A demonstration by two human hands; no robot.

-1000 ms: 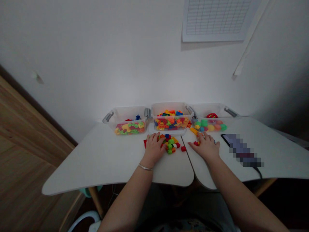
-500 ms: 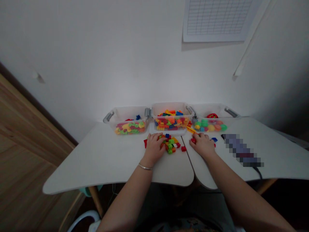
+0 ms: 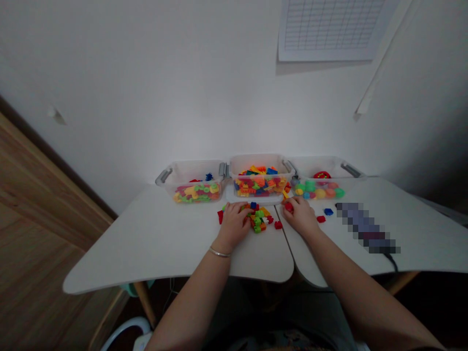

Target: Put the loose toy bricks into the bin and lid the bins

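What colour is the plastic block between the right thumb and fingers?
The block is red; head view.

On the counter point(image 3: 183, 239), the left grip point(image 3: 235, 222) spreads over a brick pile point(image 3: 259, 217) before the middle bin point(image 3: 256, 161), the right grip point(image 3: 300, 214) touching a red brick point(image 3: 288, 207) off that bin's near right corner.

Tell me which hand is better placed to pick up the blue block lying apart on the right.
Probably the right hand: it is clearly nearer the blue block, though a red block seems to be in its grip. The left hand is farther off, over the block pile.
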